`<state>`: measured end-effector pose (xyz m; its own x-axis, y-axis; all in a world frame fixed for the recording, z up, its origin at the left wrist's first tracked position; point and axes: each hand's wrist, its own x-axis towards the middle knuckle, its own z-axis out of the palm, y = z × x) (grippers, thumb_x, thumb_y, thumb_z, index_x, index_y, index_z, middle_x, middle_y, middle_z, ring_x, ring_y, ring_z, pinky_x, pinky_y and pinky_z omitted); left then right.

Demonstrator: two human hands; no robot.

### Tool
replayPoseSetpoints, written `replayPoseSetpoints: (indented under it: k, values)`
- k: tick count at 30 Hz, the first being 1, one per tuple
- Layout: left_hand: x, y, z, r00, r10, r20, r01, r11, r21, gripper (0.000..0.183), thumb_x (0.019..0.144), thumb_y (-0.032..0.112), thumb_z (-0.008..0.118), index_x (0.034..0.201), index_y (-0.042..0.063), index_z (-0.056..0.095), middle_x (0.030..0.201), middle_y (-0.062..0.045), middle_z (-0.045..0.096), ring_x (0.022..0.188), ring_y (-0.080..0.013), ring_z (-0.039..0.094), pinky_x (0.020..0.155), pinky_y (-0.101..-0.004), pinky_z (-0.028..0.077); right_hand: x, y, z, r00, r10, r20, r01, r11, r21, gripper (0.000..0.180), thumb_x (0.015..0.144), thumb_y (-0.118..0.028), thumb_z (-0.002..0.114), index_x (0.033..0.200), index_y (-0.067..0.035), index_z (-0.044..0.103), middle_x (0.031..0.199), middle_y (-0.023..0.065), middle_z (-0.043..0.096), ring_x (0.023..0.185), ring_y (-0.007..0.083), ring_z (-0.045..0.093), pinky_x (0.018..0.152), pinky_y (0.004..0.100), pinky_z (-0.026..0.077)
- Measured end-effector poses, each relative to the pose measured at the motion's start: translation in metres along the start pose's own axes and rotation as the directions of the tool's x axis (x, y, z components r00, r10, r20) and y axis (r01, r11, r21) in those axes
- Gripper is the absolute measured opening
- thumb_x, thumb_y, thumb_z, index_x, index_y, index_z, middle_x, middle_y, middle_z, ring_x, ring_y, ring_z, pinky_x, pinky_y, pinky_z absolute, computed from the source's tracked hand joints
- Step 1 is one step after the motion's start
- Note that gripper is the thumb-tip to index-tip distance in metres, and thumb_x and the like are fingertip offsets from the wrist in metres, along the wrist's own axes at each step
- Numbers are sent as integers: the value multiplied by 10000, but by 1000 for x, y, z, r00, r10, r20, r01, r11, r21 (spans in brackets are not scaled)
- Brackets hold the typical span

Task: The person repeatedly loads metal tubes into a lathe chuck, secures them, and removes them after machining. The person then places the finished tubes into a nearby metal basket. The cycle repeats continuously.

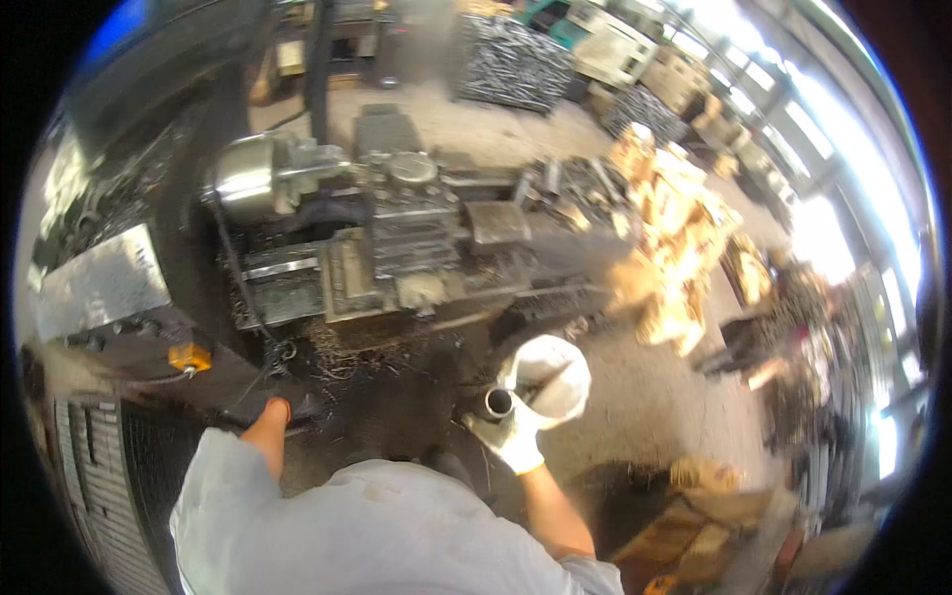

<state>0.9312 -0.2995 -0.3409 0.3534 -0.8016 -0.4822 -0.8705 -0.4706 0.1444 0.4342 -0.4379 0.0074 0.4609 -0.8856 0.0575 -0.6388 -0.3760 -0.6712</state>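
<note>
My right hand [513, 439], in a white work glove, grips a short metal tube [499, 402] whose dark open end faces up at me. Close behind the glove stands a white bucket or sack-like container [569, 383], partly covered by the hand. On the other side, my left forearm [266, 439] reaches forward to an orange band [278, 407]. Past that band, the left hand blends into the dark floor, so its fingers and any grip are unclear. Ahead of me is a metal lathe with a shiny chuck [249, 178] and a tool carriage [413, 230].
A yellow switch box [190, 358] sticks out from the lathe's left base. Metal shavings [346, 357] lie beneath the bed. Crumpled brown paper or sacking [673, 245] is heaped at the lathe's right end. Cardboard [684, 528] lies at lower right, and a bin of metal parts [513, 63] stands behind.
</note>
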Motion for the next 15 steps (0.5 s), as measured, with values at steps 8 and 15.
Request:
replayPoseSetpoints:
  k: [8,15]
  values:
    - [-172,-5,21,109,-984,139,318,-98,-943,593,1086,462,553,1465,13,629,1448,-265,662,1239,-452,669,1057,-515,524,221,-25,37,942,-319,104,308,945,106,431,784,-363,919,1073,-99,738,1028,133,785,925,346,773,827,428,624]
    - [-166,-42,-76,-185,-909,-373,200,337,-920,610,1102,461,550,1491,-8,574,1516,-271,582,1323,-449,611,1130,-464,471,303,-12,39,861,-371,347,381,924,43,660,790,-411,872,1349,-128,665,1172,204,766,1063,410,760,921,474,627]
